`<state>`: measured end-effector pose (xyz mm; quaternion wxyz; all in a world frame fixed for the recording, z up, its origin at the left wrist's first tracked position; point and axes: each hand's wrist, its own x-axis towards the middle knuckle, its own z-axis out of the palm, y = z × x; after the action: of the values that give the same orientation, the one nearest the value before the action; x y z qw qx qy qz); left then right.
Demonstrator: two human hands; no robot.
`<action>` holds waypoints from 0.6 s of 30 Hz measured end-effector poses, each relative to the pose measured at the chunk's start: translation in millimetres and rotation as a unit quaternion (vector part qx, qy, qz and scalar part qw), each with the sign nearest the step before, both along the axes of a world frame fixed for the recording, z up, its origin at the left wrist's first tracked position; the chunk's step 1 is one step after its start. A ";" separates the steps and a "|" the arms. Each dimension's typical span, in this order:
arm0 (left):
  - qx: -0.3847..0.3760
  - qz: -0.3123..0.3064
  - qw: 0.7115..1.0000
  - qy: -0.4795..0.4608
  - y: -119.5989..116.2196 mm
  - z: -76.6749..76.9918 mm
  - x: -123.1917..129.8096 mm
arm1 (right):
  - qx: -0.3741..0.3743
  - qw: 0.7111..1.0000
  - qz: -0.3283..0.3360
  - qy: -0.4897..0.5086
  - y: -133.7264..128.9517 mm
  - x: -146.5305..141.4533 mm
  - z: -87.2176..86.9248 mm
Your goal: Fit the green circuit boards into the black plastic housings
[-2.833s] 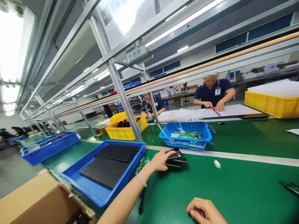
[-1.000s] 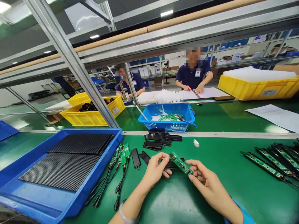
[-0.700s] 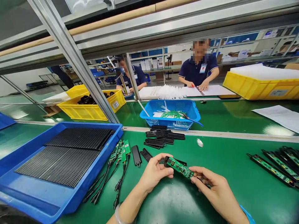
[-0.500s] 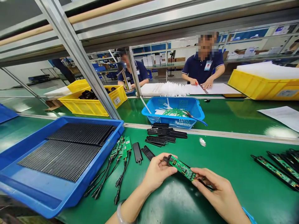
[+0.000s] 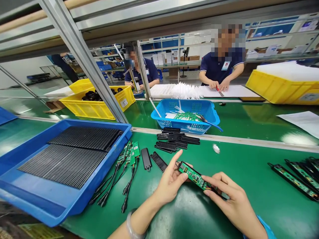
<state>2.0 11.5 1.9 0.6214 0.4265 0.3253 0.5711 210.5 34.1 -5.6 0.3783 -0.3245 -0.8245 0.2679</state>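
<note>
A green circuit board with a small digit display lies in a narrow black case, held between my two hands over the green table. My left hand grips its far left end, thumb on the board's edge and index finger raised; its other fingers are partly hidden underneath. At the wire end, my right hand pinches the board and case between thumb and fingers. A black cable runs under the right palm. Close to my left hand, an open black case half and a black cover rest on the table.
Bare boards with black cables lie beside a blue tray of stacked black parts. Black cases sit before a blue basket. Boards in cases lie right. Two co-workers sit opposite, beyond a metal post.
My left index finger has lifted off the board's end, and more fingers now show behind the case. My right hand keeps its pinch. The view has shifted slightly; a co-worker's hands have come together.
</note>
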 end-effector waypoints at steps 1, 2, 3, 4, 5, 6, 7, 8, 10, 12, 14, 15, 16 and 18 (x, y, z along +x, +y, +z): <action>0.002 -0.002 1.000 0.001 -0.3 -0.2 0.6 | 0.001 1.000 -0.001 0.000 -0.1 0.0 -0.5; 0.002 -0.003 1.000 0.002 -0.5 -0.5 1.6 | 0.003 1.000 -0.003 0.000 -0.4 -0.2 -1.2; 0.001 -0.003 1.000 0.002 -0.8 -1.0 3.3 | 0.005 1.000 -0.004 -0.001 -1.1 -0.6 -2.1; -0.004 0.000 1.000 0.000 -1.1 -1.6 5.6 | 0.007 1.000 -0.005 -0.002 -1.9 -1.1 -3.3; -0.012 0.005 1.000 -0.006 -1.4 -2.5 8.5 | 0.007 1.000 -0.006 -0.003 -3.0 -1.8 -4.6; -0.023 0.013 1.000 -0.015 -1.6 -3.3 11.6 | 0.003 1.000 -0.009 -0.003 -4.2 -2.5 -6.0; -0.034 0.023 0.999 -0.024 -1.8 -4.2 14.8 | -0.007 1.000 -0.015 -0.001 -5.2 -3.5 -7.4; -0.044 0.033 0.998 -0.032 -1.9 -4.9 17.8 | -0.029 0.999 -0.022 0.001 -6.0 -4.5 -8.5; -0.057 0.052 0.996 -0.039 -2.4 -5.4 22.4 | -0.111 0.993 -0.035 0.005 -6.5 -7.2 -9.4; -0.066 0.057 0.995 -0.038 -3.3 -4.9 24.7 | -0.241 0.971 -0.011 0.008 -5.5 -10.8 -8.1; -0.082 0.055 0.994 -0.037 -4.6 -3.9 25.4 | -0.371 0.927 0.049 0.019 -4.2 -15.3 -5.7; -0.092 0.053 0.994 -0.035 -5.3 -3.5 25.6 | -0.420 0.904 0.077 0.028 -3.8 -17.8 -4.7; -0.102 0.052 0.993 -0.033 -6.1 -3.3 25.8 | -0.454 0.885 0.095 0.036 -3.8 -20.3 -4.0; -0.114 0.055 0.992 -0.024 -7.2 -3.2 26.3 | -0.481 0.871 0.092 0.045 -4.7 -24.6 -4.3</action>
<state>28.3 4.3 -1.4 0.6411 0.3211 0.3961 0.5736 185.9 29.4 -9.9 0.1854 -0.3770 -0.6019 0.6791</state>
